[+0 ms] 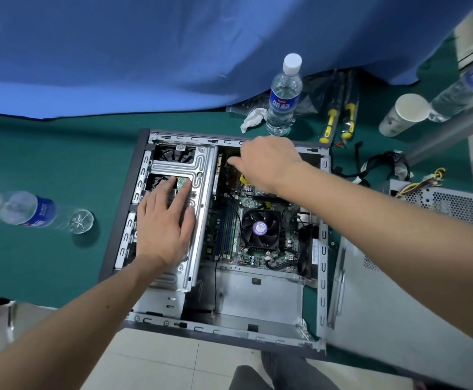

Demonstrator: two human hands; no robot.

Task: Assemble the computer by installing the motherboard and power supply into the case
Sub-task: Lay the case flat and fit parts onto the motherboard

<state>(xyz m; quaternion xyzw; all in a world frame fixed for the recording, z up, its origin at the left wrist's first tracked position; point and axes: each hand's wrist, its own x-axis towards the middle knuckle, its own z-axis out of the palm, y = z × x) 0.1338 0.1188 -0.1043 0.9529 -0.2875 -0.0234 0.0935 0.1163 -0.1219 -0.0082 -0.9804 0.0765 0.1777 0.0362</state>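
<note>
**Motherboard seated in the case, power supply still outside**

Motherboard (258,220) is seen in the head view lying flat inside the open case (323,249), in its right half, with the CPU fan (260,228) near its middle. The left hand (163,220) is laid on the silver drive cage (198,170), fingers straight and spread. The right hand (266,161) is reached over the far end of the board; its fingers are curled downward, but whether anything is pinched cannot be told. The power supply (440,202) rests well apart on the green mat (46,153), to the right, its cables (381,167) trailing beside it.

The board is judged stiff but fragile, best handled by its edges, never by the fan or components. The supply is judged heavy and rigid, best gripped by its metal sides, not by the cables.
</note>
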